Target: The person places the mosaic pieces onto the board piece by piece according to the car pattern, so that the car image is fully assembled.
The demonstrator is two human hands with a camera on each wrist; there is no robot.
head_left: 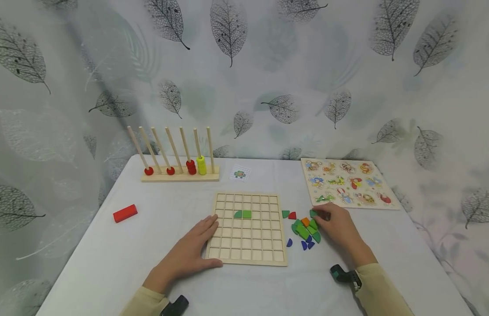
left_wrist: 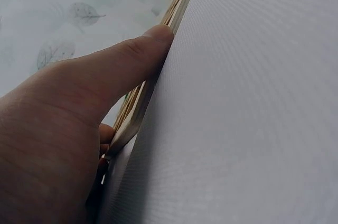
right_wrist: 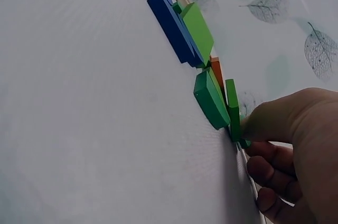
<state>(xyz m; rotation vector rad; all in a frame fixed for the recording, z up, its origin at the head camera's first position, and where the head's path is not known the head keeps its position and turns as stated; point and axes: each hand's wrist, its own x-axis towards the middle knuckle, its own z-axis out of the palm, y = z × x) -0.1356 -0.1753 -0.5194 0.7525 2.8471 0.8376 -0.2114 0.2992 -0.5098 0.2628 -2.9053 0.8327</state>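
Note:
A square wooden grid board (head_left: 247,235) lies in the middle of the table, with a green quarter-round piece (head_left: 238,214) and a light green square (head_left: 247,214) side by side in its cells. My left hand (head_left: 187,252) rests at the board's lower left corner, fingers along the left edge and thumb at the front edge. Right of the board, my right hand (head_left: 340,226) pinches a dark green piece (head_left: 313,213) between thumb and fingers. Beside it lies a loose pile of green pieces (head_left: 302,231), an orange piece (head_left: 305,221) and several blue pieces (head_left: 305,245).
A wooden peg stand (head_left: 181,177) with red and yellow beads stands at the back left, near a small picture card (head_left: 240,173). An insect puzzle board (head_left: 331,169) lies at the back right. On the left is a red cylinder (head_left: 125,213).

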